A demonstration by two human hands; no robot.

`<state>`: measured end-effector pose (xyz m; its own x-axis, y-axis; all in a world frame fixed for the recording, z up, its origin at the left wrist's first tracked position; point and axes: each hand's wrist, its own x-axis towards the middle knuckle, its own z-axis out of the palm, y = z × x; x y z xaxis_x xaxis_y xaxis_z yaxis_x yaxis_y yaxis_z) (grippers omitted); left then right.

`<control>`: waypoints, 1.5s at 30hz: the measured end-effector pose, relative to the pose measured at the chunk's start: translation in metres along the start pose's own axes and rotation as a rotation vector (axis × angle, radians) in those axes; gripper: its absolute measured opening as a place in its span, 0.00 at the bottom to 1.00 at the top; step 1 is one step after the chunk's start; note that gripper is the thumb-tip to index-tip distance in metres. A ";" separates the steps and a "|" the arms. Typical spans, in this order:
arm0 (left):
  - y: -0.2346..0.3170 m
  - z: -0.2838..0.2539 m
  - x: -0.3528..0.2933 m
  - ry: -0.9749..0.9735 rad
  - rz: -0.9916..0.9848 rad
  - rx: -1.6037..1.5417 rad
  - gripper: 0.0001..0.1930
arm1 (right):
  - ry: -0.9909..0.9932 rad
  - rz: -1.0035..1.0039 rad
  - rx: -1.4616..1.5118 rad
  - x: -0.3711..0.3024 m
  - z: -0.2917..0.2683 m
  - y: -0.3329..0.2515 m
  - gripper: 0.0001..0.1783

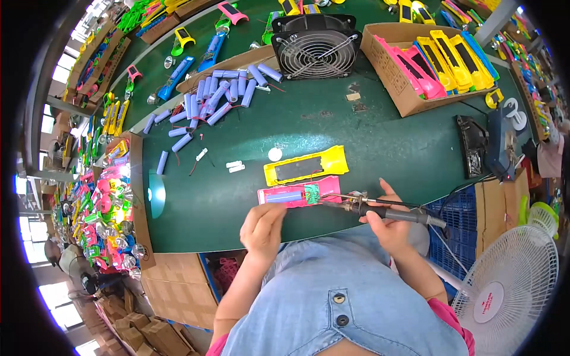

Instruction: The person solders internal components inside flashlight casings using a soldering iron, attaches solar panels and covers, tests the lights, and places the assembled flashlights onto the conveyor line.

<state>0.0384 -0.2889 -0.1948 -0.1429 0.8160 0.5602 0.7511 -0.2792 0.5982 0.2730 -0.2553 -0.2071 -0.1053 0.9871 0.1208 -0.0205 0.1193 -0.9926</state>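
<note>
On the green bench in front of me lies a pink plastic housing (332,185) holding a blue-violet cylindrical battery (284,197) and a small green circuit board (311,193). Just behind it is a yellow housing (337,159) with a dark panel, and thin wires run between the two. My right hand (389,230) grips a soldering iron (395,214), its tip pointing left at the board. A thin metal feeder rod runs along the iron. My left hand (262,230) is pinched at the pink housing's near edge, beside the battery; what its fingertips hold is hidden.
Loose batteries (208,101) are heaped at the back left. A black fan (316,54) stands behind the housings, beside a cardboard box (395,98) of coloured housings. Soldering equipment (502,145) sits at right. White connectors (236,167) and a white disc (275,154) lie nearby.
</note>
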 end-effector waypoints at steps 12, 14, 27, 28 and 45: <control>0.002 0.015 0.026 -0.374 0.249 0.079 0.10 | -0.029 0.156 0.091 0.013 -0.008 0.001 0.10; 0.000 0.015 0.027 -0.397 0.195 0.041 0.09 | -0.087 0.041 0.035 0.017 -0.008 0.002 0.10; 0.002 0.018 0.026 -0.416 0.190 0.041 0.09 | -0.128 0.047 0.057 0.027 -0.004 0.003 0.09; 0.003 0.018 0.025 -0.421 0.175 0.069 0.09 | -0.136 0.043 0.042 0.028 -0.004 0.003 0.09; 0.007 0.020 0.024 -0.402 0.208 0.090 0.10 | -0.075 0.194 0.224 0.022 -0.006 0.007 0.11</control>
<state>0.0529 -0.2616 -0.1889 0.2643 0.8839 0.3858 0.7932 -0.4268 0.4345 0.2762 -0.2325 -0.2115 -0.2016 0.9775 -0.0620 -0.2108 -0.1051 -0.9719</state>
